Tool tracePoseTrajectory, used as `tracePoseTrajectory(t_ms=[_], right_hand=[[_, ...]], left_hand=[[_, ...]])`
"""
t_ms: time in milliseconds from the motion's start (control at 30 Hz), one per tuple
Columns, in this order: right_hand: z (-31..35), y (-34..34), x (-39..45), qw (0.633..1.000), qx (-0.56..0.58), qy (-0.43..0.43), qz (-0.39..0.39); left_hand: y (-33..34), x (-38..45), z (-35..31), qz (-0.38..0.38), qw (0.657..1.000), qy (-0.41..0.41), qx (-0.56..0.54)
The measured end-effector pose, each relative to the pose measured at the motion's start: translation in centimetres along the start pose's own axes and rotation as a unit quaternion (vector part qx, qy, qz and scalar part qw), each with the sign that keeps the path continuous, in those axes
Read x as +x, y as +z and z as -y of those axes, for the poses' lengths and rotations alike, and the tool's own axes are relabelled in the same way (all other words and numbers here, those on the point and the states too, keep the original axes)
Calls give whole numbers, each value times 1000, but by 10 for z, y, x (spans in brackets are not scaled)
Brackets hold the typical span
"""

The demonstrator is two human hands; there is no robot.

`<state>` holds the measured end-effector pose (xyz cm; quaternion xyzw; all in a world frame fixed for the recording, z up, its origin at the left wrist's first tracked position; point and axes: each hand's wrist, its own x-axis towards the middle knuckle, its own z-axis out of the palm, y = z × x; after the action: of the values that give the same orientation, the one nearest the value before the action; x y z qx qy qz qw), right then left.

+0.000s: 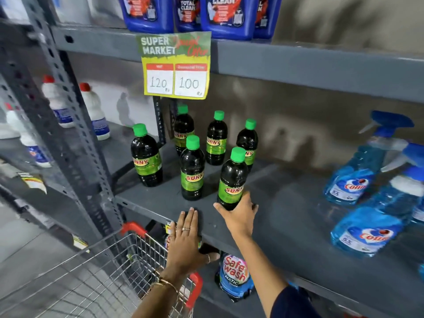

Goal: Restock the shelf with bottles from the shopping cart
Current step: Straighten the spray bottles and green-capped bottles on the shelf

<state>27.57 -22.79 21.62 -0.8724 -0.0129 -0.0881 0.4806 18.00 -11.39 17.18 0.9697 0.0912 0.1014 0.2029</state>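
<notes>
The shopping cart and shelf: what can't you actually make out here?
- Shopping cart: its contents; the bottom edge and left hand hide it.
- Special-offer sign: small print above 120 and 100 is blurred.
- Blue jugs above: tops cut off by the frame.
- Sunny bottle in the right hand: whether its base touches the shelf.

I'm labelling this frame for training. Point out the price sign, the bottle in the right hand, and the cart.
Price sign (175, 65): head view, middle of the sign.
Held bottle (231, 182): head view, its green label.
Cart (110, 269): head view, wire side.
</notes>
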Motion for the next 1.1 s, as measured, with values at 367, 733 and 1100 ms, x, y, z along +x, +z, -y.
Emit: tracePoseTrajectory(t_ms=[367,733,1100], right_hand=[[10,7,-10,993,-94,25,-60],[18,-5,-43,974,33,-214,-60],[60,48,-15,985,-1,-95,146]], left_hand=[[-9,-4,-8,14,1000,-1,2],[-8,-7,22,-5,999,-29,26],[-40,6,63,11,997,-76,6]])
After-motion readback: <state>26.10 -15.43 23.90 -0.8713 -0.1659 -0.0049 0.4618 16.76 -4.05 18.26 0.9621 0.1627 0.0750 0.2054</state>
